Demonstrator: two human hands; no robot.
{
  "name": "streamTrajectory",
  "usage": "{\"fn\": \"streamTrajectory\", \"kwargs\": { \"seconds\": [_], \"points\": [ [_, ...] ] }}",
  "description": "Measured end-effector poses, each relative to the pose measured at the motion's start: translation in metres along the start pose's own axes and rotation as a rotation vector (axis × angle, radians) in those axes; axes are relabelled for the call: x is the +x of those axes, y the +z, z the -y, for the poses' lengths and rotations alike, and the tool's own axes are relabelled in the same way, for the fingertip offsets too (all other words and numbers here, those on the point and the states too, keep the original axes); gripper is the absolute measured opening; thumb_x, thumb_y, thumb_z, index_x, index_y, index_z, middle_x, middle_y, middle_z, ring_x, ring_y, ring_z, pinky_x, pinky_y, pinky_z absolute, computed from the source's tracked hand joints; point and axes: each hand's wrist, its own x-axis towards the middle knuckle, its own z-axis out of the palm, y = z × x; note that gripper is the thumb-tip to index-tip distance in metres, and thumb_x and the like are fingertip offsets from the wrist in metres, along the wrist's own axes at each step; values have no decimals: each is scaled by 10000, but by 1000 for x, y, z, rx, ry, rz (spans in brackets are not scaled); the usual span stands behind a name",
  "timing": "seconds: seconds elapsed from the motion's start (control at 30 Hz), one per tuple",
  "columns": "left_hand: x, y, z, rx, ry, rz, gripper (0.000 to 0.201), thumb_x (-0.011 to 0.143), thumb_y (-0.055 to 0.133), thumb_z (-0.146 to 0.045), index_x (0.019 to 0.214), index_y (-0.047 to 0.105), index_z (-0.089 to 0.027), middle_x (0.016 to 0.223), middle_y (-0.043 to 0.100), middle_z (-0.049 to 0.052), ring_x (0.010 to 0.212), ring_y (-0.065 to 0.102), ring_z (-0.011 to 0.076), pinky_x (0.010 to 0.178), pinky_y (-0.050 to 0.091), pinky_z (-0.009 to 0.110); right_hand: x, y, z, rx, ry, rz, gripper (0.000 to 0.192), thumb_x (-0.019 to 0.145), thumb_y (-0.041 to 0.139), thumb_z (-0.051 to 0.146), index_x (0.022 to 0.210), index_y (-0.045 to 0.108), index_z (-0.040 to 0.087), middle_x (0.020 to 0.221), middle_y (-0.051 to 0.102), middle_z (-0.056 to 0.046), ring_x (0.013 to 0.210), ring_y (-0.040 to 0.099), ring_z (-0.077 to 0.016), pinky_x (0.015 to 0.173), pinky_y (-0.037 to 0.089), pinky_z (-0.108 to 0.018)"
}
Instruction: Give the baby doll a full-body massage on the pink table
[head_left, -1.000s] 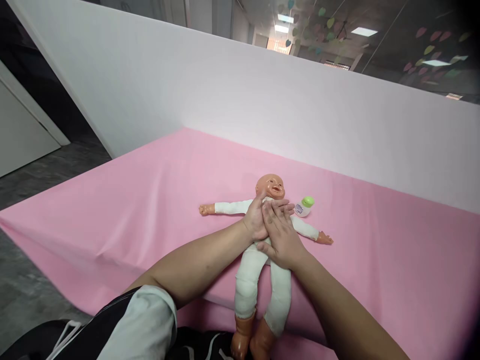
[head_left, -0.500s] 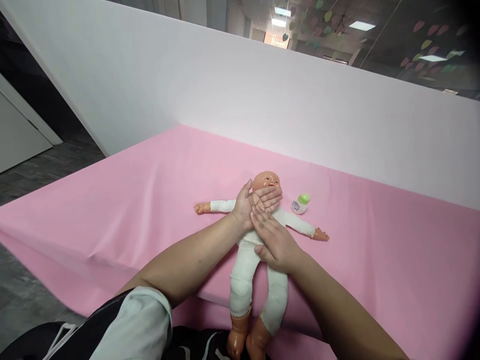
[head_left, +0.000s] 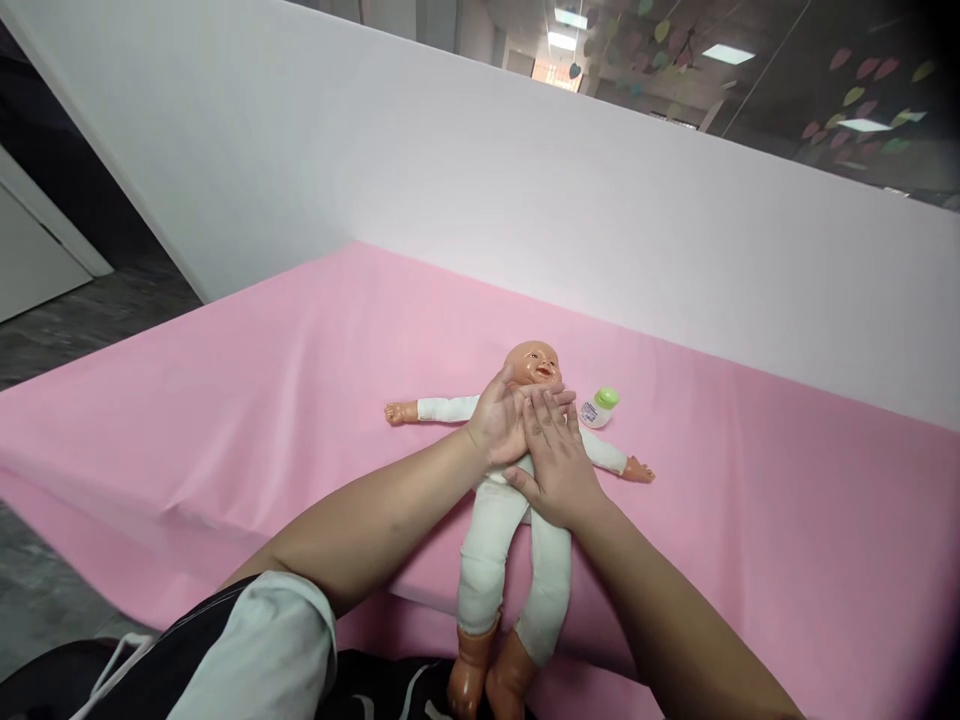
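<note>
A baby doll [head_left: 484, 570] with a white cloth body lies on its back on the pink sheet, its arms spread and its feet toward me. Above its chest my left hand [head_left: 501, 420] is held palm up with the fingers stretched out. My right hand [head_left: 559, 460] lies palm down across the left one, its fingers flat on the left palm and fingers. Neither hand holds an object. Together they hide the doll's chest and neck. Just right of the doll's head is a small clear bottle [head_left: 598, 410] with a green cap.
The pink sheet [head_left: 300, 400] covers a table and hangs in folds over its near left edge. A white partition [head_left: 525, 210] rises behind it, with a dark window [head_left: 750, 90] carrying coloured heart shapes above. Grey floor [head_left: 45, 570] shows at the left.
My right hand has slid up and to the right over the left palm, toward its fingertips. More of the doll's mouth shows now. The view has shifted slightly.
</note>
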Motion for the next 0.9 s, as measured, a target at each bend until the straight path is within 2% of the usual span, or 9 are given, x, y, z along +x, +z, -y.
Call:
{"fn": "streamTrajectory", "kwargs": {
  "seconds": [0.2, 0.3, 0.4, 0.53, 0.63, 0.73, 0.8, 0.9],
  "points": [
    [5, -8, -25, 44, 131, -40, 854, 1058, 351, -721, 1421, 640, -4, 1372, 719, 302, 1396, 655, 376, 1246, 443, 500, 1, -6, 6, 54, -108, 93, 935, 1108, 368, 670, 1767, -35, 143, 1832, 132, -179, 1717, 82, -352, 1367, 165, -672],
    [5, -9, -26, 66, 123, -22, 865, 1059, 330, -731, 1410, 651, -9, 1395, 710, 297, 1393, 659, 364, 1232, 458, 470, 0, -11, 12, 95, -190, 121, 890, 1125, 309, 648, 1765, 17, 102, 1826, 149, -195, 1716, 87, -344, 1375, 173, -647],
    [4, -8, -19, 87, 64, -5, 900, 1057, 309, -753, 1409, 649, 1, 1437, 687, 299, 1384, 666, 351, 1224, 459, 438, -1, -11, 15, 110, -223, 119, 952, 1105, 305, 704, 1761, 0, 84, 1828, 125, -209, 1715, 74, -362, 1374, 171, -650],
    [4, -10, -7, 92, -49, 60, 924, 1057, 281, -766, 1443, 614, 5, 1456, 668, 312, 1383, 665, 359, 1239, 431, 473, 0, -8, 14, 57, -191, 92, 1093, 1048, 362, 803, 1752, -107, 112, 1835, 30, -207, 1713, 18, -390, 1367, 120, -684],
    [5, -13, -2, 84, -75, 79, 912, 1051, 318, -767, 1449, 602, 3, 1437, 678, 316, 1405, 647, 374, 1265, 397, 505, 1, -5, 9, 13, -137, 86, 1105, 1044, 382, 802, 1748, -132, 122, 1836, 12, -203, 1716, 3, -374, 1370, 69, -680],
    [6, -13, -5, 76, -57, 62, 888, 1057, 331, -749, 1445, 604, 1, 1431, 680, 314, 1420, 633, 386, 1276, 386, 540, 2, -3, 3, -4, -45, 72, 1077, 1049, 397, 788, 1761, -34, 105, 1834, 55, -211, 1718, 16, -366, 1373, 54, -669],
    [7, -12, -10, 66, -10, 21, 888, 1052, 347, -750, 1441, 606, 4, 1430, 681, 310, 1420, 633, 380, 1272, 406, 523, 2, -3, -1, 3, -6, 85, 1053, 1050, 413, 778, 1764, 44, 97, 1828, 106, -218, 1717, 49, -369, 1371, 63, -671],
    [10, -12, -19, 63, 59, -37, 917, 1034, 374, -771, 1439, 604, 18, 1443, 673, 311, 1431, 626, 363, 1253, 447, 474, 2, -6, -3, 41, -31, 118, 1008, 1062, 430, 743, 1761, 103, 95, 1814, 181, -224, 1713, 106, -363, 1368, 95, -673]
  ]
}}
